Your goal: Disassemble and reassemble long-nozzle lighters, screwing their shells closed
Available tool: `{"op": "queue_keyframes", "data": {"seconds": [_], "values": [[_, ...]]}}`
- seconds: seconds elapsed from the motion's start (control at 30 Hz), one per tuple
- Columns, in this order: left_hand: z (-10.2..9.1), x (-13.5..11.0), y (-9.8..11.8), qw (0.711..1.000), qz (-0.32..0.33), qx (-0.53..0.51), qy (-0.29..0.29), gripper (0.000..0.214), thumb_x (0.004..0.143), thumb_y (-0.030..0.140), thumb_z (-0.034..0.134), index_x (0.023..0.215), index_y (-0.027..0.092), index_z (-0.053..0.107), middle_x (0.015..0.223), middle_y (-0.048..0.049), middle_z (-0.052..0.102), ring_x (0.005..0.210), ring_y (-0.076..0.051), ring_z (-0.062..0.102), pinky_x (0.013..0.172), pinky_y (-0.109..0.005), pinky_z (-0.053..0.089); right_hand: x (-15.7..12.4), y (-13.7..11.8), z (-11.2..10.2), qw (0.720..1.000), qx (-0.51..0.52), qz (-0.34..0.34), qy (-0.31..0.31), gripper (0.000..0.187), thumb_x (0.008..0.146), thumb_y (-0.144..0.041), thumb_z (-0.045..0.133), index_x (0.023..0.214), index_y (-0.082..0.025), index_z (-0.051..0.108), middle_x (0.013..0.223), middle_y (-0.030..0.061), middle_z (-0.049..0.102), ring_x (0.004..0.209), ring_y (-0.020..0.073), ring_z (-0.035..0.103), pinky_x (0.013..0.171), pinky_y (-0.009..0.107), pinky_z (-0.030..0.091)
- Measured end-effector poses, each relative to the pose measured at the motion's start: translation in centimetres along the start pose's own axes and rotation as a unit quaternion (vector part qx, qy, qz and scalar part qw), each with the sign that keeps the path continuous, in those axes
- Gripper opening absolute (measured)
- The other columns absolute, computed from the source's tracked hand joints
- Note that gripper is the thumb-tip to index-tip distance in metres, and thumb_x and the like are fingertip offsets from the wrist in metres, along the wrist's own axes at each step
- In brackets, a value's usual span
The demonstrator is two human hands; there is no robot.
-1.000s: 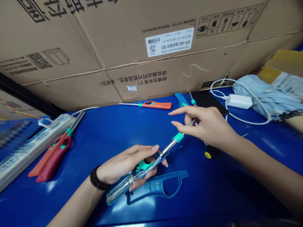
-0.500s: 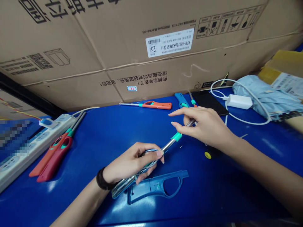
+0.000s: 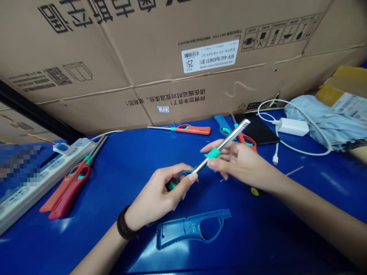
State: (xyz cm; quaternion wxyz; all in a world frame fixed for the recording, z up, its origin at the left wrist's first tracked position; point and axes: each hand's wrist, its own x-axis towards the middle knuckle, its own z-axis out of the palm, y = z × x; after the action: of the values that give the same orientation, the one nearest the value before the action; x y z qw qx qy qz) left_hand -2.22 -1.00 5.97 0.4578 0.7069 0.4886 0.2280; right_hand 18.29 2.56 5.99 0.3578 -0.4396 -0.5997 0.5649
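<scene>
Bare forearms, left hand (image 3: 156, 196) with black wristband (image 3: 124, 228), right hand (image 3: 243, 165) long-nailed

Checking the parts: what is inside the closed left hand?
Between the left hand's fingers a teal piece and a blue edge show, at the lower end of the metal tube that the right hand pinches. The rest is covered by the fingers.

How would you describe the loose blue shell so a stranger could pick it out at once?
On the blue table before the big cardboard box, look nearest the camera, below the left hand. There a flat blue plastic shell lies. Unlike the red lighter at the left, it is an open half with a trigger hole and no metal tube.
</scene>
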Motion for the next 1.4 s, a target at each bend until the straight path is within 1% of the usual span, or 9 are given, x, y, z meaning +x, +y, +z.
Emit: {"op": "queue_keyframes", "data": {"seconds": [0.07, 0.13, 0.2, 0.33, 0.47, 0.67, 0.93, 1.17, 1.4], "values": [[0.2, -0.3, 0.2, 0.996, 0.043, 0.073, 0.035, 0.022, 0.091, 0.037, 0.048, 0.095, 0.018, 0.059, 0.055, 0.0058, 0.052, 0.041, -0.005, 0.041, 0.039, -0.015, 0.032, -0.3, 0.0, 0.7, 0.998, 0.037, -0.007, -0.051, 0.030, 0.068, -0.038, 0.074, 0.088, -0.018, 0.066, 0.077, 0.0003, 0.067, 0.065, 0.0116, 0.063, 0.053, 0.021, 0.051], [0.4, -0.6, 0.3, 0.983, 0.096, 0.140, 0.071, 0.016, 0.091, 0.031, 0.050, 0.098, 0.020, 0.060, 0.057, 0.0061, 0.054, 0.045, -0.006, 0.043, 0.044, -0.016, 0.033, -0.5, 0.0, 1.0, 0.996, 0.061, -0.022, -0.058, 0.020, 0.071, -0.034, 0.073, 0.084, -0.019, 0.069, 0.080, -0.0002, 0.070, 0.074, 0.0124, 0.066, 0.063, 0.022, 0.055], [0.5, -0.8, 0.3, 0.969, 0.139, 0.182, 0.095, 0.013, 0.090, 0.026, 0.052, 0.100, 0.021, 0.060, 0.063, 0.0056, 0.059, 0.050, -0.006, 0.048, 0.049, -0.016, 0.036, -0.6, 0.0, 1.1, 0.996, 0.068, -0.027, -0.048, 0.017, 0.069, -0.030, 0.075, 0.081, -0.020, 0.071, 0.078, -0.0011, 0.071, 0.074, 0.0126, 0.067, 0.068, 0.022, 0.056], [0.5, -1.0, -0.1, 0.949, 0.197, 0.213, 0.127, 0.014, 0.088, 0.019, 0.056, 0.102, 0.019, 0.060, 0.080, 0.0026, 0.068, 0.063, -0.006, 0.061, 0.060, -0.014, 0.043, -0.6, -0.1, 1.1, 0.995, 0.082, -0.036, -0.037, 0.013, 0.066, -0.025, 0.077, 0.076, -0.020, 0.071, 0.075, -0.0025, 0.072, 0.074, 0.0126, 0.069, 0.072, 0.022, 0.056], [0.6, -1.1, -0.5, 0.933, 0.247, 0.219, 0.145, 0.018, 0.086, 0.014, 0.059, 0.103, 0.017, 0.061, 0.094, -0.0015, 0.072, 0.079, -0.010, 0.068, 0.072, -0.013, 0.048, -0.7, 0.1, 1.3, 0.995, 0.092, -0.029, -0.036, 0.014, 0.064, -0.023, 0.079, 0.075, -0.019, 0.071, 0.073, -0.0020, 0.072, 0.071, 0.0133, 0.070, 0.071, 0.022, 0.056], [0.6, -1.4, -0.6, 0.930, 0.244, 0.232, 0.146, 0.018, 0.085, 0.016, 0.059, 0.102, 0.017, 0.063, 0.095, -0.0033, 0.074, 0.077, -0.013, 0.070, 0.068, -0.016, 0.052, -0.5, 0.6, 1.4, 0.996, 0.070, -0.036, -0.041, 0.015, 0.066, -0.029, 0.077, 0.076, -0.019, 0.072, 0.077, 0.0006, 0.073, 0.074, 0.0174, 0.071, 0.073, 0.028, 0.058], [0.7, -1.5, -0.4, 0.931, 0.232, 0.237, 0.152, 0.019, 0.086, 0.017, 0.058, 0.103, 0.019, 0.064, 0.092, -0.0035, 0.074, 0.072, -0.015, 0.071, 0.063, -0.019, 0.052, -0.8, 0.4, 1.6, 0.996, 0.045, -0.062, -0.034, 0.011, 0.070, -0.028, 0.075, 0.075, -0.019, 0.070, 0.076, -0.0004, 0.072, 0.074, 0.0156, 0.069, 0.071, 0.026, 0.056], [0.7, -1.5, -0.7, 0.933, 0.232, 0.240, 0.134, 0.014, 0.086, 0.018, 0.058, 0.098, 0.016, 0.064, 0.087, -0.0050, 0.074, 0.063, -0.013, 0.069, 0.057, -0.019, 0.049, -0.5, 0.8, 1.5, 0.992, 0.097, -0.015, -0.076, 0.011, 0.072, -0.025, 0.074, 0.079, -0.018, 0.070, 0.071, -0.0020, 0.071, 0.070, 0.0117, 0.069, 0.068, 0.021, 0.056], [0.5, -1.2, -1.4, 0.924, 0.255, 0.251, 0.133, 0.018, 0.087, 0.018, 0.057, 0.103, 0.016, 0.063, 0.092, -0.0066, 0.074, 0.067, -0.014, 0.069, 0.058, -0.020, 0.050, -0.4, 0.8, 1.7, 0.993, 0.101, -0.006, -0.065, 0.017, 0.066, -0.028, 0.078, 0.076, -0.017, 0.070, 0.070, -0.0005, 0.071, 0.069, 0.0136, 0.069, 0.068, 0.024, 0.057]]}}
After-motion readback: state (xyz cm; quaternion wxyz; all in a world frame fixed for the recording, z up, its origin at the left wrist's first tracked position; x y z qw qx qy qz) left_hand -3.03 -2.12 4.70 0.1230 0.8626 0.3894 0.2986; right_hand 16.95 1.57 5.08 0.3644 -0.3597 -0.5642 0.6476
